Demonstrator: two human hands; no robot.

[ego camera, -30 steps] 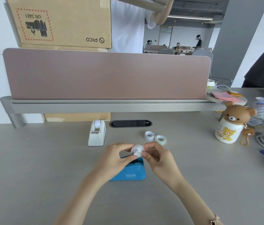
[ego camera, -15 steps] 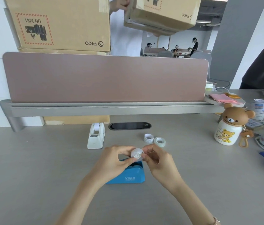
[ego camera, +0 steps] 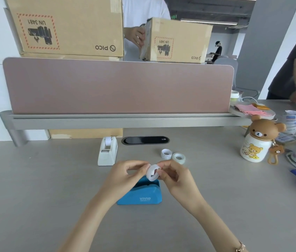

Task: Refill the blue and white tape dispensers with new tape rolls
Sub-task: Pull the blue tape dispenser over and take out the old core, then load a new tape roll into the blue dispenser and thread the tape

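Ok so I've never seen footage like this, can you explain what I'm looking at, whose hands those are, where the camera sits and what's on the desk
There is no machine here. A person wears one wide-angle camera on the head, looking forward and down, so the two bare arms coming up from the bottom edge are the wearer's own.

The left hand and right hand together hold a small white tape roll in their fingers, just above a blue tape dispenser standing on the grey desk.

Farther back stands a white tape dispenser with some tape in it. To its right, two more tape rolls lie flat on the desk. At the right edge sits a bear-shaped bottle among other clutter.

Behind the pink divider are cardboard boxes and other people, who are not part of the task.
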